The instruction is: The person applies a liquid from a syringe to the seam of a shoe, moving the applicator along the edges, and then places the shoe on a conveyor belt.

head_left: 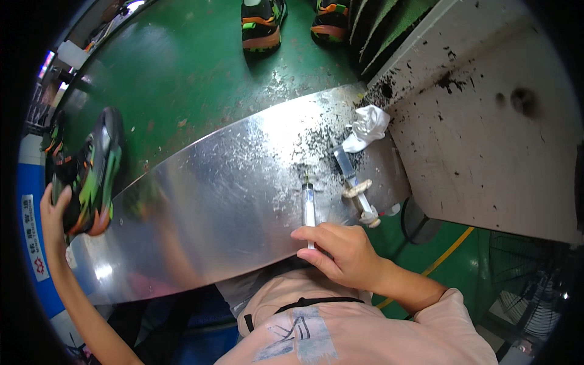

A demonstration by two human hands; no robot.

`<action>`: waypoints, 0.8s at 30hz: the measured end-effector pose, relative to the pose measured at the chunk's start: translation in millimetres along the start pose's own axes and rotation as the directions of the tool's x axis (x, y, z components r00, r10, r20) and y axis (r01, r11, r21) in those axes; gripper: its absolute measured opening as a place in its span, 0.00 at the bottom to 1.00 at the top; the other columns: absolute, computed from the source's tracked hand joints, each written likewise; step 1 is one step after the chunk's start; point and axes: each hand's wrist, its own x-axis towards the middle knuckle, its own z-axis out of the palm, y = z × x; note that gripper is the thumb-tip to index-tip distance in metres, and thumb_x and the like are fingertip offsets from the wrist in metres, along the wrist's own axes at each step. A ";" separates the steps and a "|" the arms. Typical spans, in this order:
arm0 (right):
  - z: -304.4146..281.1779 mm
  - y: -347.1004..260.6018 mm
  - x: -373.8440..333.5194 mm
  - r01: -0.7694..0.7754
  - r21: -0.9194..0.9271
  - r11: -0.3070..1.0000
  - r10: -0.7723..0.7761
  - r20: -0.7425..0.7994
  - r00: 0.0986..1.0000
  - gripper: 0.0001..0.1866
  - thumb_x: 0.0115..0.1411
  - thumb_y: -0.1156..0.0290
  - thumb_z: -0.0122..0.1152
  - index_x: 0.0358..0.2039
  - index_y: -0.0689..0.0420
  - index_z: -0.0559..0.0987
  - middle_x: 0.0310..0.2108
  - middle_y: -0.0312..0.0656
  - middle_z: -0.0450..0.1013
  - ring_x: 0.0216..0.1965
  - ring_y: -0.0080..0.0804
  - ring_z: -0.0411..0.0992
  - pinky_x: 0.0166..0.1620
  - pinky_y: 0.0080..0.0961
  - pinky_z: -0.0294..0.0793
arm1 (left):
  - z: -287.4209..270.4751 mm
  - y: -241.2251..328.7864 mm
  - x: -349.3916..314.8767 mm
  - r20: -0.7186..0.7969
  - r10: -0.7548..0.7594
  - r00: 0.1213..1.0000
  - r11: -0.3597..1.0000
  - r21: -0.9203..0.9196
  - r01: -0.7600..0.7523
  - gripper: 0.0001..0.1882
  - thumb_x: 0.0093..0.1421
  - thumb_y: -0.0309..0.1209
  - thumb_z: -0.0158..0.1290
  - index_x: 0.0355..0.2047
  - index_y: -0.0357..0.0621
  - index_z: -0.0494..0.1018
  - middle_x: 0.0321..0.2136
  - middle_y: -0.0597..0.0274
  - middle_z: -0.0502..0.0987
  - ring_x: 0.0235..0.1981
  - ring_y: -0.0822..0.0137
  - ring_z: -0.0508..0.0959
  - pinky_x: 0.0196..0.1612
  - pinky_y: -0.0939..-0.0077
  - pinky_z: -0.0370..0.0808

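At the left, my left hand is closed on a black sneaker with green and orange parts, holding it on its side over the table's left end. My right hand pinches a slim clear syringe between thumb and fingers. Its tip points away from me, over the metal tabletop. To the right of it lies a second, thicker syringe with yellowish wrapping around its lower part. A crumpled white cloth or tissue touches that syringe's far end.
Dark flecks and smears cover the tabletop's far right part. A grey, black-spotted machine panel rises at the right. Beyond the table, a sneaker and another sneaker stand on a green surface. A fan is at lower right.
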 end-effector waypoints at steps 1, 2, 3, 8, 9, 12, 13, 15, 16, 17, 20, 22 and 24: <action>2.4 -3.6 -1.7 -0.004 0.028 1.000 0.004 -0.005 1.000 0.13 0.56 0.72 0.63 0.42 0.57 0.78 0.24 0.41 0.71 0.21 0.32 0.68 0.26 0.24 0.67 | -4.5 0.1 -25.7 -0.004 0.039 0.999 0.999 0.008 -0.039 0.30 0.56 0.35 0.58 0.55 0.31 0.64 0.44 0.53 0.74 0.44 0.66 0.76 0.49 0.76 0.72; 6.1 -6.9 -2.1 -0.008 0.055 0.998 0.008 -0.001 1.000 0.13 0.56 0.71 0.63 0.42 0.57 0.78 0.25 0.41 0.71 0.22 0.31 0.68 0.26 0.24 0.67 | -9.6 -8.0 -48.1 -0.009 0.070 0.997 0.997 0.015 -0.070 0.31 0.55 0.33 0.58 0.56 0.32 0.63 0.47 0.52 0.72 0.48 0.64 0.74 0.53 0.74 0.69; 10.0 -8.7 -3.2 -0.018 0.100 0.995 0.020 -0.016 1.000 0.12 0.57 0.72 0.62 0.42 0.57 0.78 0.27 0.42 0.73 0.22 0.31 0.68 0.27 0.24 0.68 | -12.6 -22.8 -67.4 0.021 0.034 0.999 0.999 -0.002 -0.033 0.33 0.53 0.31 0.59 0.58 0.33 0.62 0.50 0.52 0.70 0.51 0.63 0.71 0.56 0.72 0.66; 5.9 -22.2 -4.5 -0.354 0.293 0.888 0.362 0.026 0.932 0.12 0.62 0.72 0.55 0.46 0.57 0.76 0.20 0.31 0.66 0.21 0.15 0.60 0.26 0.15 0.60 | 7.9 -11.6 -107.3 0.249 0.181 0.952 0.932 0.265 -0.246 0.43 0.37 0.23 0.66 0.56 0.33 0.62 0.44 0.52 0.75 0.49 0.62 0.73 0.56 0.71 0.65; 8.0 -15.8 -5.7 -0.305 0.340 0.890 0.326 -0.005 0.945 0.12 0.63 0.71 0.55 0.46 0.58 0.75 0.19 0.29 0.64 0.21 0.14 0.58 0.25 0.14 0.59 | 14.1 9.4 -112.4 0.272 0.167 0.948 0.952 0.206 -0.227 0.48 0.34 0.23 0.68 0.58 0.35 0.61 0.44 0.53 0.75 0.48 0.63 0.73 0.55 0.71 0.66; 5.6 -13.7 -1.6 -0.184 0.269 0.945 0.214 -0.086 0.973 0.11 0.64 0.71 0.54 0.45 0.59 0.75 0.18 0.27 0.60 0.20 0.13 0.56 0.24 0.14 0.56 | 45.1 31.8 -109.9 0.204 0.197 0.959 0.888 0.378 -0.263 0.47 0.28 0.30 0.71 0.54 0.41 0.66 0.36 0.49 0.78 0.39 0.57 0.79 0.46 0.69 0.72; 7.1 -17.0 3.9 -0.173 0.209 0.963 0.190 -0.068 0.979 0.10 0.64 0.71 0.54 0.45 0.59 0.75 0.18 0.27 0.61 0.20 0.13 0.56 0.24 0.13 0.56 | 47.7 34.8 -107.8 0.122 0.143 0.982 0.854 0.486 -0.185 0.41 0.28 0.31 0.71 0.47 0.40 0.69 0.33 0.49 0.78 0.36 0.54 0.79 0.42 0.67 0.73; 9.5 -19.3 8.1 -0.250 0.221 0.943 0.254 0.011 0.967 0.09 0.64 0.71 0.53 0.43 0.60 0.75 0.19 0.28 0.61 0.20 0.13 0.56 0.24 0.14 0.55 | 54.4 32.1 -110.8 0.032 0.153 0.988 0.818 0.557 -0.144 0.30 0.29 0.31 0.71 0.35 0.39 0.72 0.29 0.50 0.78 0.31 0.50 0.78 0.37 0.65 0.74; 8.9 -23.0 6.1 -0.227 0.205 0.952 0.231 0.007 0.973 0.09 0.64 0.71 0.53 0.43 0.60 0.75 0.18 0.28 0.61 0.20 0.13 0.56 0.23 0.14 0.55 | 54.8 27.9 -122.2 0.017 0.203 0.979 0.823 0.539 -0.180 0.25 0.30 0.31 0.71 0.30 0.40 0.72 0.28 0.52 0.78 0.30 0.50 0.78 0.36 0.64 0.74; 3.4 -26.5 2.6 -0.209 0.186 0.960 0.214 -0.009 0.977 0.09 0.64 0.71 0.53 0.43 0.60 0.75 0.18 0.28 0.61 0.20 0.13 0.56 0.23 0.14 0.55 | 59.9 21.8 -138.6 -0.005 0.381 0.925 0.799 0.506 -0.326 0.25 0.31 0.32 0.70 0.33 0.42 0.74 0.30 0.53 0.79 0.31 0.50 0.78 0.36 0.65 0.74; -8.5 -26.2 0.8 -0.181 -0.040 0.983 0.179 -0.057 0.982 0.09 0.63 0.71 0.54 0.42 0.60 0.75 0.17 0.29 0.62 0.20 0.14 0.56 0.23 0.15 0.55 | 87.9 -0.2 -179.2 -0.065 0.689 0.722 0.645 0.510 -0.569 0.22 0.39 0.31 0.66 0.36 0.40 0.75 0.36 0.50 0.79 0.35 0.50 0.80 0.39 0.63 0.76; -10.0 -30.3 -0.5 -0.332 -0.016 0.943 0.332 0.058 0.941 0.10 0.63 0.70 0.54 0.43 0.61 0.74 0.20 0.30 0.64 0.21 0.14 0.58 0.24 0.14 0.56 | 94.1 -7.6 -210.1 -0.098 0.721 0.686 0.622 0.528 -0.578 0.16 0.46 0.29 0.61 0.36 0.37 0.74 0.38 0.46 0.79 0.39 0.49 0.80 0.41 0.61 0.77; -15.1 -45.7 3.5 -0.279 0.147 0.949 0.276 0.037 0.960 0.14 0.63 0.64 0.55 0.42 0.62 0.74 0.22 0.31 0.65 0.22 0.14 0.59 0.25 0.13 0.56 | 101.7 -7.5 -231.7 -0.128 0.725 0.677 0.617 0.559 -0.555 0.07 0.56 0.24 0.53 0.36 0.42 0.73 0.38 0.49 0.79 0.39 0.51 0.81 0.41 0.64 0.79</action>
